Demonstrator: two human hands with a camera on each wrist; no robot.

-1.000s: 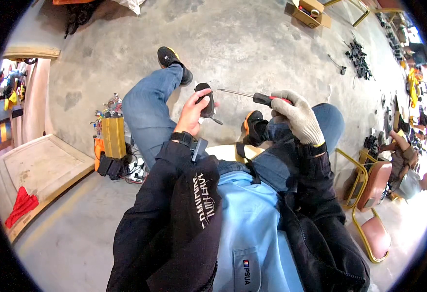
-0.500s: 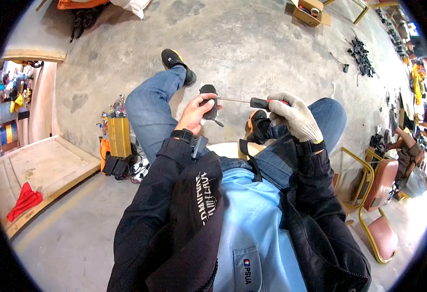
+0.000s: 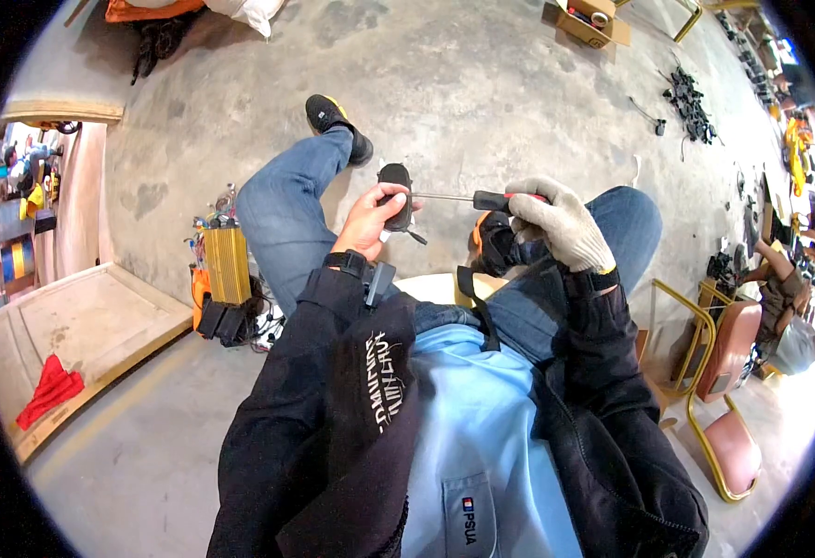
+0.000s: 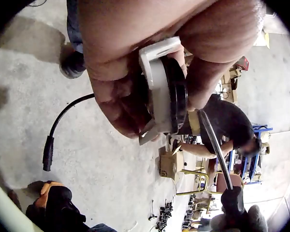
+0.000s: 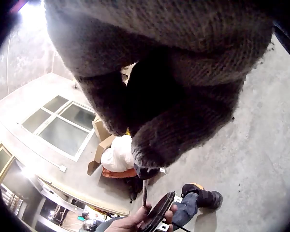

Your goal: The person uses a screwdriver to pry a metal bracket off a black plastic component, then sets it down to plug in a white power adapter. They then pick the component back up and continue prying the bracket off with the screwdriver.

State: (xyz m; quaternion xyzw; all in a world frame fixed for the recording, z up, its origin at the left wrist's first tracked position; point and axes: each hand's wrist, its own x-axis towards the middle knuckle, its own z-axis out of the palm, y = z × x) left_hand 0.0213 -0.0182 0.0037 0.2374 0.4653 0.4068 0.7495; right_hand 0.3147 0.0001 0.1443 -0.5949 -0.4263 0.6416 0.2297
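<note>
My bare left hand (image 3: 363, 226) grips a small black oval device (image 3: 395, 175), thumb across its face. In the left wrist view the device has a white bracket (image 4: 158, 52) behind it, and a short black cable (image 4: 63, 112) with a plug end hangs from it. My right hand (image 3: 561, 225), in a pale knitted glove, holds a screwdriver (image 3: 491, 200) by its black and red handle. Its metal shaft (image 4: 214, 141) runs level toward the device, with the tip right at the device's side edge, beside the left fingers.
A gold metal box (image 3: 227, 265) with wires stands by the left leg. Farther left, a red cloth (image 3: 49, 392) lies on a wooden panel (image 3: 82, 312). Black cables (image 3: 691, 104) and a cardboard box (image 3: 586, 26) are on the floor; pink chairs (image 3: 731, 353) stand at right.
One second ago the screwdriver tip was apart from the device; the right hand has since brought it left to the device's edge. In the last half second both hands have barely moved.
</note>
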